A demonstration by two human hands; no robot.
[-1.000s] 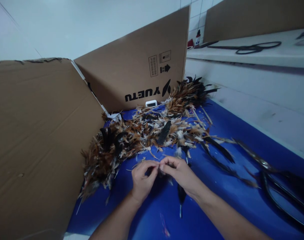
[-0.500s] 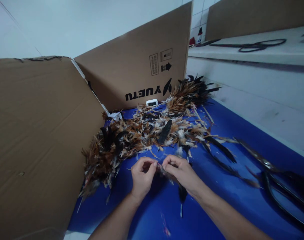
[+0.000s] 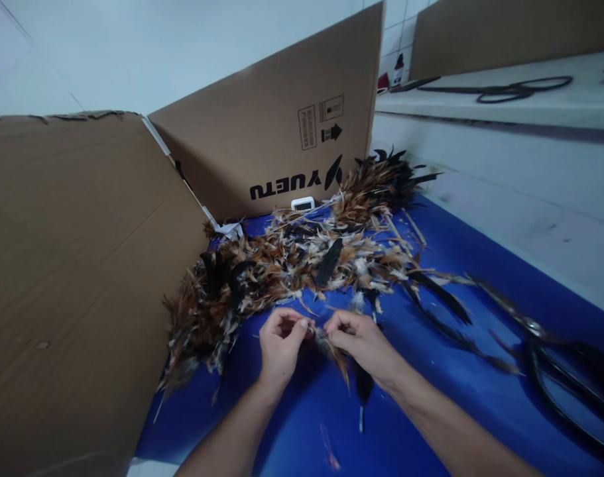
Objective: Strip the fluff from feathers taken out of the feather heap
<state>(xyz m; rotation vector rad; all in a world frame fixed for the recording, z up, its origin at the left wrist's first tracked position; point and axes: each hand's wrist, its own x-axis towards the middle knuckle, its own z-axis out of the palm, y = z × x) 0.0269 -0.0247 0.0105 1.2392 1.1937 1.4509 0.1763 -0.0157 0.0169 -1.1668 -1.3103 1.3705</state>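
Observation:
Close together over the blue tabletop (image 3: 306, 424), my two hands meet at a small tuft of brown and grey feathers (image 3: 335, 354). The tuft's upper end is pinched between the thumb and forefinger of my left hand (image 3: 283, 344). Beside it, my right hand (image 3: 359, 339) is closed in a pinch; what lies between its fingertips is too small to make out. A dark feather (image 3: 364, 387) with a pale quill is under my right wrist. Beyond my hands spreads a heap of loose brown, white and black feathers (image 3: 282, 265).
Large black-handled scissors (image 3: 533, 328) lie at the right, near long dark feathers (image 3: 445, 328). Cardboard panels (image 3: 262, 126) stand at the left and back. A small white digital display (image 3: 302, 204) sits by the back panel, beside a feather bundle (image 3: 366, 189).
The feather tuft between my hands now hangs more plainly in sight, fanned downward. My left hand has shifted very slightly; my right hand stays nearly in place.

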